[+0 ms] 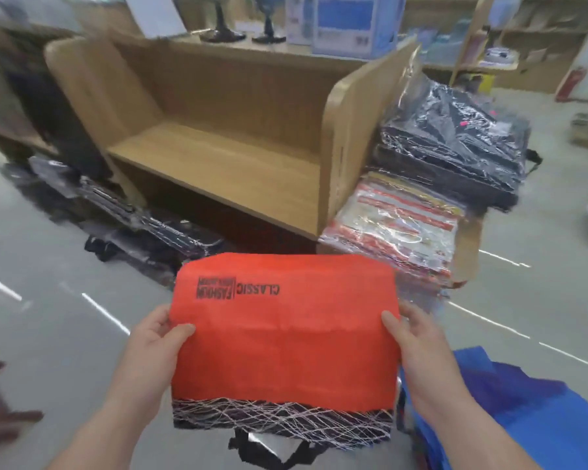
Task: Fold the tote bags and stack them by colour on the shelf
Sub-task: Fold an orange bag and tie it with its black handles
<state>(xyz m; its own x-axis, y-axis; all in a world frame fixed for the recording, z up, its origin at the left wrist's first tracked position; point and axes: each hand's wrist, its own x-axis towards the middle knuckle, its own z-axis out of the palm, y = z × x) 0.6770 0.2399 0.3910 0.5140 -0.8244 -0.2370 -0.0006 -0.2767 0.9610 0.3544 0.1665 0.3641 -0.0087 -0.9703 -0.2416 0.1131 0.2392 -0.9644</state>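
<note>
I hold a folded red tote bag (286,337) flat in front of me, black "CLASSIC" print on top, a black band with white lines along its near edge and black handles hanging below. My left hand (157,337) pinches its left edge, thumb on top. My right hand (411,334) pinches the right edge the same way. The wooden shelf (218,161) stands straight ahead with a bare board. A blue tote bag (523,401) lies crumpled at the lower right.
Plastic-wrapped black bags (455,147) are stacked right of the shelf, with wrapped red-and-white bags (398,225) in front of them. More wrapped dark bags (133,212) lie on the grey floor at the shelf's left. Boxes and glasses stand on the shelf's top.
</note>
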